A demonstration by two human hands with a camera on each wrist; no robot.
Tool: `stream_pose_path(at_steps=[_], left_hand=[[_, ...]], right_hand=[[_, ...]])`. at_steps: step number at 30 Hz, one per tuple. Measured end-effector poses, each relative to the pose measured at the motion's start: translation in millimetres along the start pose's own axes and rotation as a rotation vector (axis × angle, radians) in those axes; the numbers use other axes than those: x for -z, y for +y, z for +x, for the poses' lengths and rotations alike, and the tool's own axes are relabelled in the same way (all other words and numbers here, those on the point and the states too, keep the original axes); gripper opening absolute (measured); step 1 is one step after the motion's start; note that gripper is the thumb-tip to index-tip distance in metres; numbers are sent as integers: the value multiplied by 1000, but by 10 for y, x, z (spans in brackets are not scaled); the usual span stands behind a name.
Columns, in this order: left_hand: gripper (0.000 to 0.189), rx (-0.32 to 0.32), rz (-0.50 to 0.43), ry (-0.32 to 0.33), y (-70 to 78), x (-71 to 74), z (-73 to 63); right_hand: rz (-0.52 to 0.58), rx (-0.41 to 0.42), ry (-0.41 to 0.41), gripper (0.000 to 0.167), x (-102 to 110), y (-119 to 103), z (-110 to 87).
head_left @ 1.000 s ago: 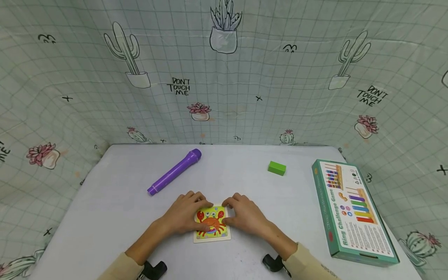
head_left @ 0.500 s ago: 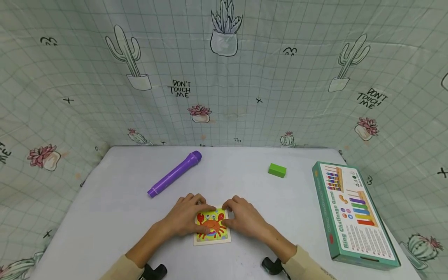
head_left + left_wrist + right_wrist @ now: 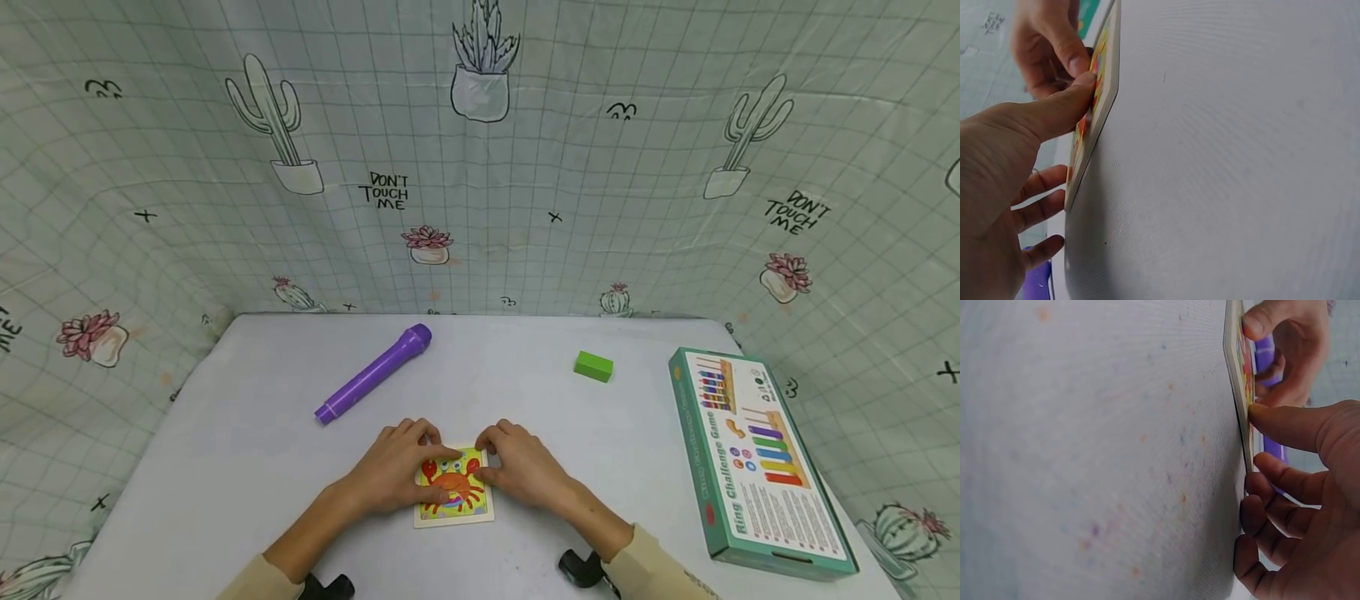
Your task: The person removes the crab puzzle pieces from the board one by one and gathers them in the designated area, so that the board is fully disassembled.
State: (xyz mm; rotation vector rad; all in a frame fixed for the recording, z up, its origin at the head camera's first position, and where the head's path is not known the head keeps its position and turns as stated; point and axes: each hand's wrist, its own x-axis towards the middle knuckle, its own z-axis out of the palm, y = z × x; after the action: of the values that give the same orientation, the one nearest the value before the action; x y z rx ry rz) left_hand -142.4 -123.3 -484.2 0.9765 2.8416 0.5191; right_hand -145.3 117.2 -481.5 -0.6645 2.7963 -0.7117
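Note:
A small square puzzle [image 3: 476,505] with a red crab on yellow and a pale wooden border lies flat near the table's front. My left hand [image 3: 390,468] holds it from the left: the thumb rests on the crab picture, the index finger reaches along the far edge. From the other side my right hand [image 3: 528,467] grips the upper right part, thumb on the face and curled fingers at the edge. In the left wrist view the puzzle [image 3: 1109,94] shows edge-on, both thumbs on its face. The hands hide its upper left corner and part of its right side.
Beyond the left hand lies a purple microphone-shaped tube [image 3: 375,373]. A green block [image 3: 594,367] sits farther back on the right. The green-edged Ring Challenge Game box [image 3: 772,467] lies along the white table's [image 3: 247,467] right edge. A cactus-print cloth [image 3: 495,183] hangs behind.
The head view has tilted slightly, so the scene sits a little lower in it. Both hands keep nearly the same hold on the crab puzzle.

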Motion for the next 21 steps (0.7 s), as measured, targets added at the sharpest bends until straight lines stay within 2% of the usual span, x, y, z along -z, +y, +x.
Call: stream_pose_path(at_steps=[4,11,21], left_hand=[[48,-20,-18,-5,13,7,-10],[37,-109,-35,-25,19,-3,-4],[36,-128,-40,-40,18,-10,-8]], right_hand=[[10,-2,-2,32,3,-5,0],[12,0,-4,31,-2,1,-7],[13,8,-10,30,7,16,9]])
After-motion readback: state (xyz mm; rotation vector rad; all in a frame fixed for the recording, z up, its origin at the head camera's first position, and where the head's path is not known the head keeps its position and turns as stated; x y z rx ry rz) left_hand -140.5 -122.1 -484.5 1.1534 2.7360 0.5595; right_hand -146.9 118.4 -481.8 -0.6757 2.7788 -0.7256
